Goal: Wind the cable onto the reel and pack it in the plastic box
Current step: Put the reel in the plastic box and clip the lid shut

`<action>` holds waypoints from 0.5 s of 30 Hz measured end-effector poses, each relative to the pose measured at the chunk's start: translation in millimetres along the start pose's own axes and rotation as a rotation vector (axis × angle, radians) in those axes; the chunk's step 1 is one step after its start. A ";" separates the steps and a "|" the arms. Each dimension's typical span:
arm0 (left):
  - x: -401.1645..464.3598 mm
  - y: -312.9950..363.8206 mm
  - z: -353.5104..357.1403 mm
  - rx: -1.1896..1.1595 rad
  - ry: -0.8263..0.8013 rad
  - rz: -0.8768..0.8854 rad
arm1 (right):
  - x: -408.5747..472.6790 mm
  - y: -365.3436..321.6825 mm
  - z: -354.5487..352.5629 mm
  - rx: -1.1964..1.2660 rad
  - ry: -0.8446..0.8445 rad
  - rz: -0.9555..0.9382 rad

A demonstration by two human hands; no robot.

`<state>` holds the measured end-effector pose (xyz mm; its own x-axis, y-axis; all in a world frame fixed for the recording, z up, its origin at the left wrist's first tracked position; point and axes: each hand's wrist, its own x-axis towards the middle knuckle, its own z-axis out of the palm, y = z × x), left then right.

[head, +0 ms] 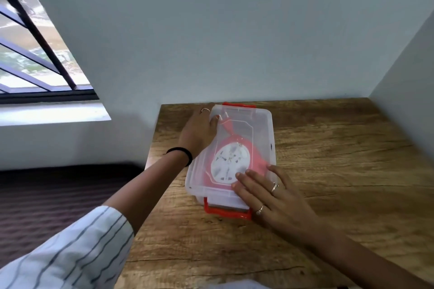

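A clear plastic box [263, 129] with red latches at its near and far ends lies on the wooden table, its lid on top. Through the lid shows a red reel [229, 163] with a white round centre; the cable itself cannot be made out. My left hand [199, 131] holds the box's far left corner, thumb on the lid and fingers round the edge. My right hand [274, 197] lies flat with straight fingers pressing on the lid's near right corner.
The wooden table [340, 171] stands in a corner, with a wall behind and a wall on the right. Its left edge drops to a dark carpeted floor [58, 195]. A barred window [35, 54] is at the upper left.
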<state>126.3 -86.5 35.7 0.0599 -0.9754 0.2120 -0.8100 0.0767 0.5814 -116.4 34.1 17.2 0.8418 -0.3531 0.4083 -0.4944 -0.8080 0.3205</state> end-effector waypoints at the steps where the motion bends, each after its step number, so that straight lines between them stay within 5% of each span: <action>1: -0.6 0.4 0.1 0.001 -0.006 -0.024 | 2.7 -1.5 -0.9 -0.024 0.030 0.003; 15: -6.2 12.0 -5.1 -0.034 0.019 -0.286 | 27.8 -20.9 -9.5 -0.008 0.095 0.085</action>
<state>119.1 -78.5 45.4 0.2940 -0.9545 0.0505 -0.7388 -0.1934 0.6456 -84.8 45.7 30.0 0.7729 -0.3734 0.5131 -0.5648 -0.7733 0.2881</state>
